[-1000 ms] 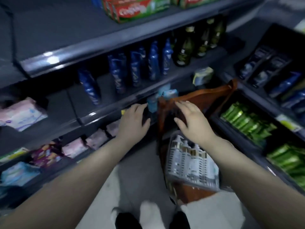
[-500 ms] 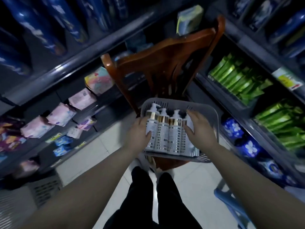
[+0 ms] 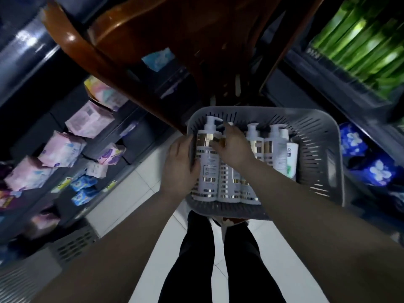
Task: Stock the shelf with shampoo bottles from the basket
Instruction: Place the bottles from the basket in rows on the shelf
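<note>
A grey slotted basket [image 3: 317, 132] rests on a brown plastic chair [image 3: 135, 29]. In it lie several white pump shampoo bottles with gold bands, side by side. My left hand [image 3: 179, 165] wraps the left side of the leftmost bottle [image 3: 208, 169]. My right hand [image 3: 235, 147] reaches across from the right and closes over the neck of the second bottle [image 3: 228, 184], hiding its pump. Two more bottles [image 3: 254, 141] and a plainer white one [image 3: 291, 156] lie untouched to the right.
Low shelves on the left hold pink and blue soft packs [image 3: 89, 121]. On the right are shelves with green packs [image 3: 360, 47] and blue floral packs [image 3: 378, 171]. My dark trouser legs [image 3: 218, 259] stand on the white tiled floor in the narrow aisle.
The view has dropped further toward the basket. My left hand stayed at the leftmost bottle. My right hand moved from the right end of the row across to the second bottle's neck.
</note>
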A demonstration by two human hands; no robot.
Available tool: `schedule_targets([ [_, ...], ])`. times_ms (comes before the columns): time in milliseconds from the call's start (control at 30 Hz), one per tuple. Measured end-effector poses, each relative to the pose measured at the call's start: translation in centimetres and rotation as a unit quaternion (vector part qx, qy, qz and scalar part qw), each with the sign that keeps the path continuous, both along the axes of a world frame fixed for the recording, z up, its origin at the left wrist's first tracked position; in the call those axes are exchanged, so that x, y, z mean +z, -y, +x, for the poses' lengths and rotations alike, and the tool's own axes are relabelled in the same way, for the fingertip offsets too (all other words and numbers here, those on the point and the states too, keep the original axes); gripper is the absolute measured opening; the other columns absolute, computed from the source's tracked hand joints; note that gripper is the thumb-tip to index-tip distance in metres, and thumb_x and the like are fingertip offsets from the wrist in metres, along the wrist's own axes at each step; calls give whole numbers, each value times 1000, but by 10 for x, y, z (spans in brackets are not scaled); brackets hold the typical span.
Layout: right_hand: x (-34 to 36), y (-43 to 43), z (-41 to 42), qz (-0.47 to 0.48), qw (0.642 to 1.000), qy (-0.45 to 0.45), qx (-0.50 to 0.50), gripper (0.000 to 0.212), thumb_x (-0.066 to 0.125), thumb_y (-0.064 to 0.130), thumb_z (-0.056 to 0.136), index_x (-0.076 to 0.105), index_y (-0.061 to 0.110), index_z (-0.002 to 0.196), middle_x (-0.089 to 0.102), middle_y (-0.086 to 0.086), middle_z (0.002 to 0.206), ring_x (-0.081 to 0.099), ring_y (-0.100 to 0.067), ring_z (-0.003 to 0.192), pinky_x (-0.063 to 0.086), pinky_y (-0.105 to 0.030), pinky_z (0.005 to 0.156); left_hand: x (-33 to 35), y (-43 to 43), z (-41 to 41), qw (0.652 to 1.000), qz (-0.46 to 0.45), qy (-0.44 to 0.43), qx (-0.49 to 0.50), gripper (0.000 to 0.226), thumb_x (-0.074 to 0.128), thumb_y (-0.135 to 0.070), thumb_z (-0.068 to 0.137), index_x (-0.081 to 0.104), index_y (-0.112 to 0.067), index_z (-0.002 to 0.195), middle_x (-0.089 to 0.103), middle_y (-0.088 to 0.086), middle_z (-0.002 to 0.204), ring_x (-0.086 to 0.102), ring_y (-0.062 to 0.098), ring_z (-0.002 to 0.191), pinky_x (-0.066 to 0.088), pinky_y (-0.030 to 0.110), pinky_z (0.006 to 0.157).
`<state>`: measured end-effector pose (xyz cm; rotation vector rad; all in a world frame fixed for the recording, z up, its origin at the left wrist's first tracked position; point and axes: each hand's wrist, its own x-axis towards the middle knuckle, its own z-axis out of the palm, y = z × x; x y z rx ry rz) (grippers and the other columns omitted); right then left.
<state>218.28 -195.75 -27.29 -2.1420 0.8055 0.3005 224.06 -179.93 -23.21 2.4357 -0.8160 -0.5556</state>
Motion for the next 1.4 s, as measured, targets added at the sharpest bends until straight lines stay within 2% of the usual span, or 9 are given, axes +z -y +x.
schedule_targets([
  [167,-20,-10,42,-15,998,-51,-41,75,63,55,81,44,3,132,58,-20,120,52,-35,112,47,-37,86,-2,-4,4,999,-38,-15,12,52,60,-9,88,46,-7,138,53,11,134,44,22,125,34,27,103],
  [367,-24,-21,49,-87,985,-129,-73,87,63,65,71,31,13,134,51,-17,130,42,-38,123,33,-44,97,1,-8,8,997,-49,-34,51,54,59,-8,89,44,-3,140,51,12,137,45,23,128,34,28,108],
  [600,2,-18,30,3,989,-5,-150,74,74,46,66,36,18,123,55,-5,114,46,-32,113,38,-45,96,6,-9,10,995,-63,-73,29,59,62,-10,86,43,-6,142,52,9,137,45,23,129,34,35,110],
  [767,35,-26,-9,180,937,159,-253,79,82,22,68,30,17,126,53,4,115,59,-4,101,54,-35,81,12,-1,-2,996,-53,-63,-22,70,70,-17,84,37,-1,144,48,14,141,44,28,131,36,44,109],
  [867,45,-29,-33,205,916,187,-289,88,85,17,66,25,26,131,52,14,116,57,3,104,53,-29,84,13,5,-15,996,-45,-43,-70,82,73,-21,82,28,-3,148,48,15,141,45,27,128,40,38,105],
  [967,50,-27,-51,221,914,179,-289,104,85,15,68,17,30,146,49,37,117,51,18,106,48,-15,87,12,18,-25,978,-22,-201,-55,99,77,-28,77,15,-13,153,51,2,140,53,14,122,48,25,91],
  [1067,51,-9,-66,270,916,146,-259,89,72,32,83,16,29,152,54,23,121,55,13,105,48,-13,83,3,21,-26,973,-20,-231,-6,69,81,-31,73,44,-24,130,63,-13,111,62,11,103,48,14,74],
  [1200,24,35,-75,106,968,51,-222,53,44,35,100,32,16,148,56,-1,124,54,-8,105,41,-28,91,-3,22,-17,974,-21,-220,45,61,83,-32,71,48,-19,120,65,-8,110,63,12,98,54,28,77],
  [1400,-34,48,-37,-81,982,-152,-83,58,57,40,90,44,1,131,55,-22,123,43,-35,118,40,-35,85,-3,25,-12,974,-27,-219,58,59,83,-34,70,43,-33,114,55,-28,95,53,-15,85,41,6,65],
])
